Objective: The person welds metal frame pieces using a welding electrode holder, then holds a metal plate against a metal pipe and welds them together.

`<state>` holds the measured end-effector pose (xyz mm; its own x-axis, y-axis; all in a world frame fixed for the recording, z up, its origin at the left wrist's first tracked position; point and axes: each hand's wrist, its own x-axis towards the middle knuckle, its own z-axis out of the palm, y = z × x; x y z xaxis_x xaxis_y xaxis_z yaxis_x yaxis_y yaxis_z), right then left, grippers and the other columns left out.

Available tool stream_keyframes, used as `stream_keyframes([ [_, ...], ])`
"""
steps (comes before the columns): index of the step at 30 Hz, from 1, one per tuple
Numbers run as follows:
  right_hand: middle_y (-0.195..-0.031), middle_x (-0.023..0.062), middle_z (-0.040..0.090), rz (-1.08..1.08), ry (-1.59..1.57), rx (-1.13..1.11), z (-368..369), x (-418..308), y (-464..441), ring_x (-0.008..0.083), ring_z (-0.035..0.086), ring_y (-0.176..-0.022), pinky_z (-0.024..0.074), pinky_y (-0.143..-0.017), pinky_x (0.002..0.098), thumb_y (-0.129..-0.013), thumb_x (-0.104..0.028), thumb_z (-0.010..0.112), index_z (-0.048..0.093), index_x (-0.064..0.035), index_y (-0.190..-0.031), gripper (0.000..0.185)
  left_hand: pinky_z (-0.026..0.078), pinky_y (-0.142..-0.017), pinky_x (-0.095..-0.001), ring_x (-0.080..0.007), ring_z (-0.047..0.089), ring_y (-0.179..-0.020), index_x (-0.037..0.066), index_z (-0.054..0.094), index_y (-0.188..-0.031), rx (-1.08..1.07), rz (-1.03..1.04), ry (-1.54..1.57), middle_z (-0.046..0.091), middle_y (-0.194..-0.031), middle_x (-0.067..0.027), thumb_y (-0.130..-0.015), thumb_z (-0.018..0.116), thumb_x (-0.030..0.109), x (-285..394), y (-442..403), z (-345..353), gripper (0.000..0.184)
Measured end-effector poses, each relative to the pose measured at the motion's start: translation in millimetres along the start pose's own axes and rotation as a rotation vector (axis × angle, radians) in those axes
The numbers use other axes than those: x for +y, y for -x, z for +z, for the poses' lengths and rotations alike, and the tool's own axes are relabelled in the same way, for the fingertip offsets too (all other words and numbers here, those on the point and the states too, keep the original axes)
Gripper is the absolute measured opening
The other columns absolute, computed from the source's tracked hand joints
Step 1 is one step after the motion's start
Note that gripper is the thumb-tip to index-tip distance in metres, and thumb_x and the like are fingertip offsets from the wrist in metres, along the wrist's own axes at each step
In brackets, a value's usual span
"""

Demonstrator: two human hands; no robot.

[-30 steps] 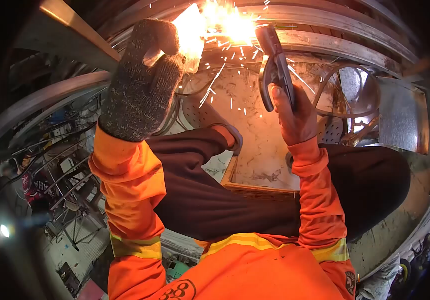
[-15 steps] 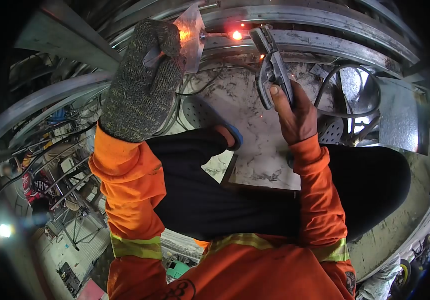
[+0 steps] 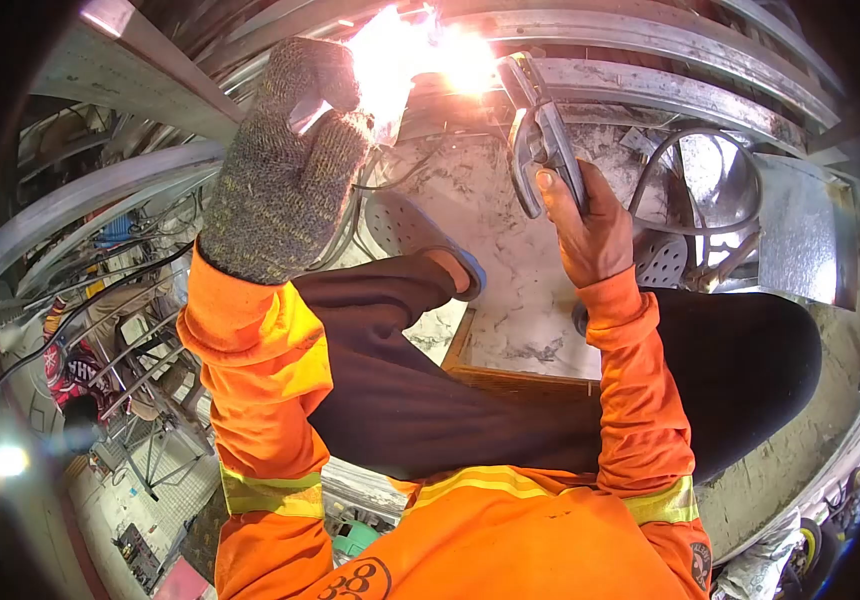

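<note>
My left hand (image 3: 290,165), in a thick grey knitted glove, is closed around a thin metal plate (image 3: 387,132), with a shiny bit of metal showing between the fingers. Glare hides most of that plate. My bare right hand (image 3: 582,220) grips a welding electrode holder (image 3: 547,135), thumb along its handle and jaws pointing up. Between the holder and the plate burns a very bright welding arc (image 3: 440,55), which washes out the electrode and the joint.
Long curved-looking metal rails (image 3: 670,85) cross the top. A black cable (image 3: 640,185) loops at the right, beside a metal sheet (image 3: 805,230). My clog-style shoe (image 3: 400,225) rests on the marbled floor. A person in a red shirt (image 3: 75,370) is at far left.
The small red glow has become a blazing white arc that lights my sleeves, trousers and the rails. Both hands stay almost in the same place.
</note>
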<state>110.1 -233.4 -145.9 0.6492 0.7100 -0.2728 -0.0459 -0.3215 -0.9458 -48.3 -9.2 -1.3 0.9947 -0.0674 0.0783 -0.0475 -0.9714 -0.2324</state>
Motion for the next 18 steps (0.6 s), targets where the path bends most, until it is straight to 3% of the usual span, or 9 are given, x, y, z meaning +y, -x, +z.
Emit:
stream_keyframes([
  [1, -0.075, 0.0137, 0.062, -0.014, -0.016, 0.001, 0, 0, 0, 0.0213, 0.059, -0.063, 0.0483, -0.061, 0.0334, -0.094, -0.03, 0.069, 0.066, -0.004, -0.109, 0.03, 0.051, -0.093, -0.0463, -0.0379, 0.059, -0.11, 0.001, 0.06, -0.109, -0.062, 0.021, -0.085, 0.056, -0.122, -0.0216, -0.082, 0.069, 0.005, 2, 2, 0, 0.029],
  [2, -0.077, 0.0138, 0.062, 0.023, 0.022, -0.007, 0, -3, 0, 0.0213, 0.059, -0.065, 0.0484, -0.063, 0.0329, -0.095, -0.028, 0.068, 0.066, -0.0041, -0.108, 0.028, 0.051, -0.09, -0.0465, -0.0356, 0.06, -0.105, 0.002, 0.06, -0.106, 0.0, -0.249, 0.213, 0.058, -0.114, -0.0205, -0.084, 0.069, 0.007, 3, 1, 3, 0.023],
  [5, -0.078, 0.0127, 0.063, -0.048, 0.018, 0.025, 1, 7, 2, 0.0215, 0.06, -0.066, 0.0488, -0.064, 0.0319, -0.096, -0.028, 0.067, 0.065, -0.004, -0.109, 0.028, 0.05, -0.084, -0.0421, -0.0304, 0.06, -0.098, 0.004, 0.057, -0.106, 0.163, -0.024, 0.164, 0.057, -0.105, -0.0162, -0.093, 0.063, 0.009, 1, -18, -4, 0.015],
  [7, -0.077, 0.0115, 0.064, -0.092, -0.039, 0.028, -2, -3, 3, 0.0237, 0.062, -0.068, 0.0508, -0.068, 0.0324, -0.1, -0.033, 0.062, 0.056, -0.0029, -0.119, 0.036, 0.048, -0.081, -0.0383, -0.0255, 0.058, -0.092, 0.007, 0.053, -0.108, 0.027, -0.798, 1.11, 0.053, -0.099, -0.0115, -0.097, 0.058, 0.009, 16, -18, -7, 0.012],
  [8, -0.078, 0.0133, 0.065, -0.004, -0.039, -0.014, -8, -11, 2, 0.0269, 0.064, -0.069, 0.0515, -0.068, 0.0348, -0.101, -0.034, 0.061, 0.055, -0.0026, -0.12, 0.037, 0.048, -0.077, -0.0341, -0.0214, 0.057, -0.087, 0.008, 0.05, -0.11, 0.098, -0.518, 0.932, 0.051, -0.098, -0.0096, -0.096, 0.058, 0.008, 8, -14, 2, 0.016],
  [9, -0.078, 0.0151, 0.065, 0.085, -0.039, -0.054, -11, -18, 2, 0.0301, 0.066, -0.069, 0.0521, -0.069, 0.0371, -0.101, -0.035, 0.06, 0.054, -0.0023, -0.12, 0.039, 0.048, -0.077, -0.0341, -0.0214, 0.057, -0.087, 0.008, 0.05, -0.11, 0.098, -0.518, 0.931, 0.051, -0.098, -0.0096, -0.096, 0.058, 0.008, 8, -13, 3, 0.016],
  [11, -0.078, 0.0173, 0.066, 0.011, 0.006, -0.02, -6, 0, 0, 0.034, 0.067, -0.07, 0.0519, -0.068, 0.0393, -0.101, -0.036, 0.059, 0.054, -0.0025, -0.119, 0.038, 0.045, -0.074, -0.0227, -0.0123, 0.046, -0.089, 0.004, 0.052, -0.104, 0.133, -0.431, 0.822, 0.045, -0.109, -0.0072, -0.091, 0.059, -0.012, 7, -14, 4, 0.022],
  [14, -0.079, 0.021, 0.066, -0.069, 0.074, 0.008, -4, 3, 0, 0.0409, 0.067, -0.07, 0.0512, -0.065, 0.0426, -0.101, -0.037, 0.058, 0.054, -0.0029, -0.118, 0.038, 0.048, -0.072, -0.0312, -0.0173, 0.057, -0.08, 0.007, 0.05, -0.108, 0.173, -0.37, 0.766, 0.053, -0.093, -0.007, -0.096, 0.056, 0.006, 4, -17, 8, 0.014],
  [18, -0.079, 0.024, 0.066, -0.095, 0.148, 0.0, -3, 7, -2, 0.0452, 0.066, -0.072, 0.0511, -0.064, 0.0452, -0.101, -0.037, 0.058, 0.053, -0.0041, -0.118, 0.037, 0.047, -0.072, -0.0307, -0.0166, 0.055, -0.08, 0.008, 0.05, -0.105, 0.129, -0.591, 0.987, 0.052, -0.093, -0.0071, -0.095, 0.056, 0.004, 13, -19, 0, 0.013],
])
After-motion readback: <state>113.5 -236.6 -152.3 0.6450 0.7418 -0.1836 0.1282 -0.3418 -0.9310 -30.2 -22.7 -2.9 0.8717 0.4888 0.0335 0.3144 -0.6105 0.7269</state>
